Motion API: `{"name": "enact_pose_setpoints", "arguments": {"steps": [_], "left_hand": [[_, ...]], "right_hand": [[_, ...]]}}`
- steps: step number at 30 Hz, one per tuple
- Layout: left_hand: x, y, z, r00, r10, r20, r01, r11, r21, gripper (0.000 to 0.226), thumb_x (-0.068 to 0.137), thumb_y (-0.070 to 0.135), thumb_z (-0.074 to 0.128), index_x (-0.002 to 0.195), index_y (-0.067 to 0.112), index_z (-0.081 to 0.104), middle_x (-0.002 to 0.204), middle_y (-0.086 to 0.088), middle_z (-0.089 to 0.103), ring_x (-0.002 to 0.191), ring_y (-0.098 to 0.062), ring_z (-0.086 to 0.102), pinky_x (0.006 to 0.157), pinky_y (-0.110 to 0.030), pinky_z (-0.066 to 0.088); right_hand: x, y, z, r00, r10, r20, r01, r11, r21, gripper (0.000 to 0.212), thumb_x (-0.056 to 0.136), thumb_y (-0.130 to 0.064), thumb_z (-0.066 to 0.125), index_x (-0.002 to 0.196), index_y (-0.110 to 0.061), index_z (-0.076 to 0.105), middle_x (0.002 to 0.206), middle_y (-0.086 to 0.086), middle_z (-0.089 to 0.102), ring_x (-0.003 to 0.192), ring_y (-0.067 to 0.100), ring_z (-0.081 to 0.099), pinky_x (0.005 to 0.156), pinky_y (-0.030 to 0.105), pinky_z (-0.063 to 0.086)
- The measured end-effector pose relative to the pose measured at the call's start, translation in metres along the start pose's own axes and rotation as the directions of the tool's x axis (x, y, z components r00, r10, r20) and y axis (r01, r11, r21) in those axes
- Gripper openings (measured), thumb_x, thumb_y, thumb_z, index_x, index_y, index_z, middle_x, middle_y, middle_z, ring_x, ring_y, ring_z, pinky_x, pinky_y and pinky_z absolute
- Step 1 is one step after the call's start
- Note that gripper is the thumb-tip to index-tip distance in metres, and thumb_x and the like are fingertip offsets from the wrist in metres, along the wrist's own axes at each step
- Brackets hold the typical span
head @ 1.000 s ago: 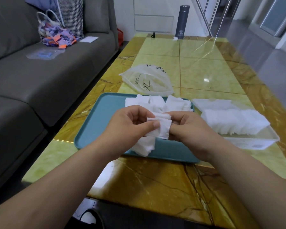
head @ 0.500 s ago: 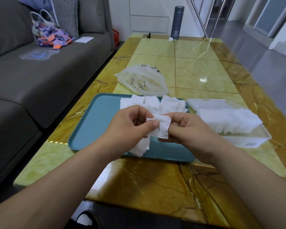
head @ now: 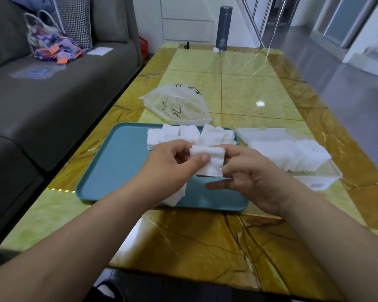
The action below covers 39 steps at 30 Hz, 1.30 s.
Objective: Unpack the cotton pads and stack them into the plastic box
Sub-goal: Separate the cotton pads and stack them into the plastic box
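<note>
Both hands hold a small stack of white cotton pads (head: 210, 162) above the teal tray (head: 118, 166). My left hand (head: 172, 168) grips the stack with its thumb on top, and more pads hang below its palm. My right hand (head: 249, 177) pinches the stack's right edge, one finger stretched out underneath. Loose cotton pads (head: 183, 136) lie heaped at the tray's far side. The clear plastic box (head: 323, 177) stands right of the tray, holding a row of pads (head: 290, 153). The empty clear pad bag (head: 179, 105) lies behind the tray.
The yellow marble table (head: 205, 240) carries everything. A dark flask (head: 223, 27) stands at its far end. A grey sofa (head: 42, 101) runs along the left with a bag of coloured scraps (head: 52, 44) on it. The box's lid (head: 262, 132) lies behind the box.
The stack held between my hands has been squared up and lifted slightly. My right hand's finger now stretches out under it.
</note>
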<state>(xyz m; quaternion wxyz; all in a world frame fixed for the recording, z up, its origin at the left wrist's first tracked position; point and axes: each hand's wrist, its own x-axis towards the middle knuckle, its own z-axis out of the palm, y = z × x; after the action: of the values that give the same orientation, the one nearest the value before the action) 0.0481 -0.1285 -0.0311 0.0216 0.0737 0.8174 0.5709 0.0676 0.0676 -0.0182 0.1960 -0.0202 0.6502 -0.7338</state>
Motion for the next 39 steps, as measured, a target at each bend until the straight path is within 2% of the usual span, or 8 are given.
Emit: {"name": "enact_pose_setpoints", "arguments": {"steps": [4,7,12,16,20,27,34,39], "left_hand": [[-0.001,-0.001,-0.003,0.999,0.001,-0.05,-0.002,1.0,-0.015,0.021,0.082,0.027,0.087,0.096,0.02,0.072,0.066,0.001,0.057,0.057,-0.007,0.049,0.054,-0.017,0.042],[-0.004,-0.002,-0.008,1.0,-0.012,-0.016,0.012,1.0,0.028,0.017,0.085,0.027,0.084,0.095,0.02,0.073,0.071,-0.014,0.063,0.058,-0.009,0.051,0.052,-0.017,0.041],[-0.009,-0.001,-0.013,0.999,0.029,0.02,-0.03,0.998,0.049,0.015,0.091,0.014,0.076,0.104,0.02,0.072,0.08,-0.003,0.07,0.065,-0.009,0.061,0.059,-0.017,0.05],[-0.011,-0.008,-0.036,0.993,0.111,-0.036,-0.089,0.917,0.388,0.02,0.091,0.025,0.074,0.109,0.032,0.07,0.081,0.01,0.068,0.07,-0.004,0.061,0.062,-0.015,0.046],[-0.026,-0.015,-0.047,0.985,-0.068,0.156,-0.053,0.753,0.656,0.044,0.076,0.06,0.08,0.112,0.038,0.068,0.104,0.014,0.056,0.081,-0.001,0.054,0.07,-0.025,0.042],[-0.02,-0.025,-0.043,0.982,-0.036,0.184,-0.105,0.709,0.698,0.046,0.086,0.054,0.073,0.126,0.032,0.065,0.126,0.012,0.055,0.107,-0.017,0.061,0.09,-0.035,0.053],[-0.013,-0.029,-0.022,0.986,0.038,0.161,-0.15,0.621,0.77,0.046,0.087,0.06,0.063,0.126,0.034,0.061,0.133,0.01,0.054,0.12,-0.02,0.055,0.094,-0.041,0.053],[-0.006,-0.031,-0.022,0.988,0.015,0.157,-0.122,0.707,0.697,0.03,0.095,0.056,0.059,0.101,0.03,0.071,0.119,0.004,0.054,0.104,-0.02,0.059,0.087,-0.035,0.052]], "right_hand": [[0.005,0.009,0.004,0.99,-0.07,-0.12,0.044,0.976,-0.212,0.026,0.098,0.002,0.062,0.114,-0.015,0.073,0.106,0.006,0.079,0.107,0.023,0.074,0.093,0.047,0.063],[0.011,0.01,0.011,0.984,-0.069,-0.163,0.018,0.954,-0.298,0.03,0.1,0.004,0.053,0.114,-0.018,0.069,0.11,0.004,0.075,0.109,0.02,0.071,0.093,0.046,0.062],[0.02,0.013,0.026,0.982,-0.066,-0.179,-0.001,0.936,-0.353,0.032,0.103,-0.002,0.047,0.117,-0.025,0.063,0.116,0.0,0.069,0.112,0.017,0.066,0.094,0.042,0.062],[0.027,0.015,0.03,0.949,-0.136,-0.285,0.014,0.92,-0.391,0.028,0.1,-0.005,0.051,0.108,-0.027,0.067,0.108,0.0,0.071,0.103,0.02,0.068,0.086,0.039,0.064],[0.033,0.02,0.033,0.925,-0.112,-0.364,-0.031,0.93,-0.365,0.027,0.094,-0.003,0.055,0.103,-0.023,0.07,0.104,0.007,0.074,0.1,0.027,0.072,0.079,0.043,0.066],[0.033,0.028,0.032,0.918,-0.15,-0.368,-0.043,0.882,-0.469,0.025,0.093,-0.006,0.06,0.099,-0.027,0.073,0.098,0.007,0.077,0.097,0.034,0.072,0.084,0.06,0.061],[0.035,0.033,0.022,0.895,-0.177,-0.409,-0.042,0.88,-0.473,0.024,0.095,-0.01,0.06,0.099,-0.03,0.072,0.098,-0.001,0.076,0.095,0.024,0.073,0.086,0.056,0.062],[0.035,0.035,0.016,0.903,-0.147,-0.405,-0.052,0.896,-0.441,0.023,0.096,-0.012,0.059,0.099,-0.031,0.072,0.099,-0.003,0.075,0.096,0.022,0.073,0.084,0.053,0.064]]}}
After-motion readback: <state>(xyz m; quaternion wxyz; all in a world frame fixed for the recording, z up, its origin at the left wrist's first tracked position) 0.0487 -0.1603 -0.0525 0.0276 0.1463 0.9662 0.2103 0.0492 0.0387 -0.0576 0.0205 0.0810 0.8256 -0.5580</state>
